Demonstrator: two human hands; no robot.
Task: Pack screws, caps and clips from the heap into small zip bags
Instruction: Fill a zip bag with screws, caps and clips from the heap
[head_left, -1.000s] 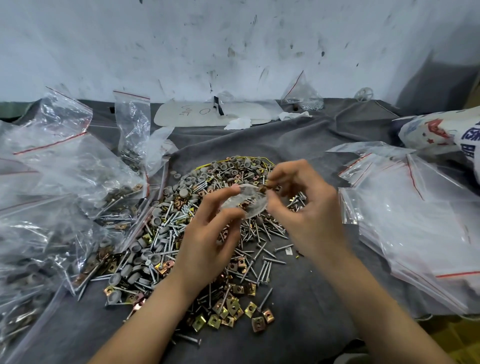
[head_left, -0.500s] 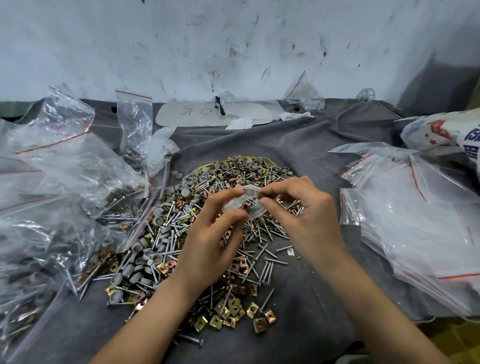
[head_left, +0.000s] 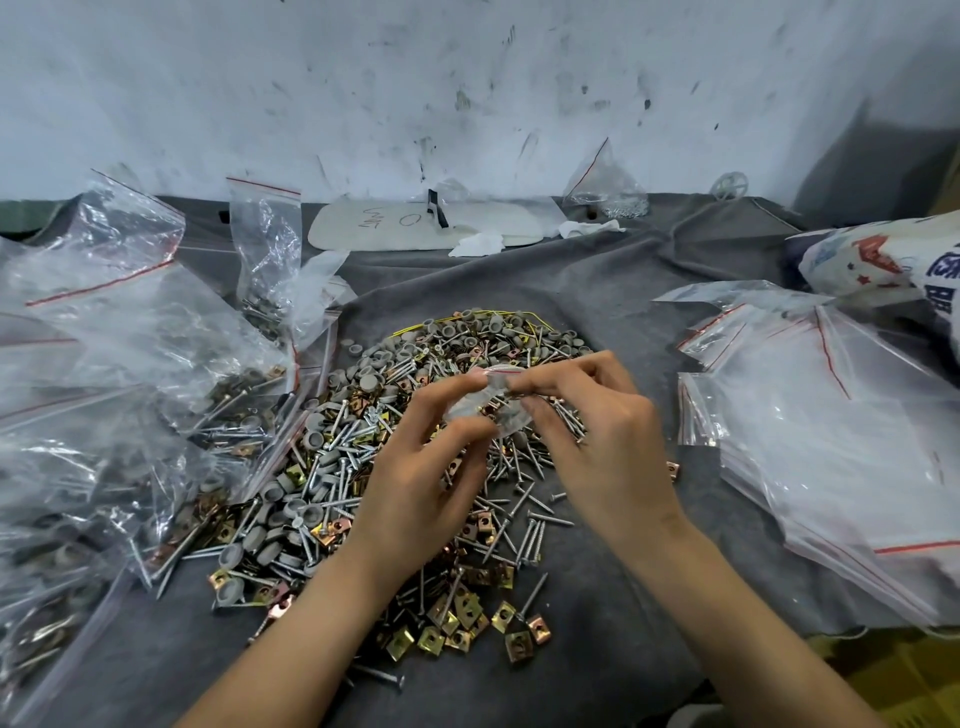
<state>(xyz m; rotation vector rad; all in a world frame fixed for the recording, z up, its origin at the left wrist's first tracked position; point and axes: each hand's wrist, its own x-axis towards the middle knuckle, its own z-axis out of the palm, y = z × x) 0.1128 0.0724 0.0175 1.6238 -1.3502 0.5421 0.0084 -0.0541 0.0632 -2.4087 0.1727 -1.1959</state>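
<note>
A heap (head_left: 363, 441) of silver screws, grey round caps and gold and copper clips lies on the grey cloth (head_left: 597, 597) in the middle. Above it both hands hold a small clear zip bag (head_left: 485, 402) with a red strip at its mouth. My left hand (head_left: 431, 467) pinches the bag's left side between thumb and fingers. My right hand (head_left: 597, 441) pinches the top edge at the right. What is inside the bag is hard to make out.
Filled clear bags (head_left: 130, 415) pile up at the left. A stack of flat zip bags (head_left: 831, 441) lies at the right, with a printed sack (head_left: 883, 260) behind it. A white board (head_left: 415, 223) and a small bag (head_left: 605, 182) sit by the wall.
Both hands have sunk a little toward the heap with the small bag. My right fingers have closed in along the bag's top edge.
</note>
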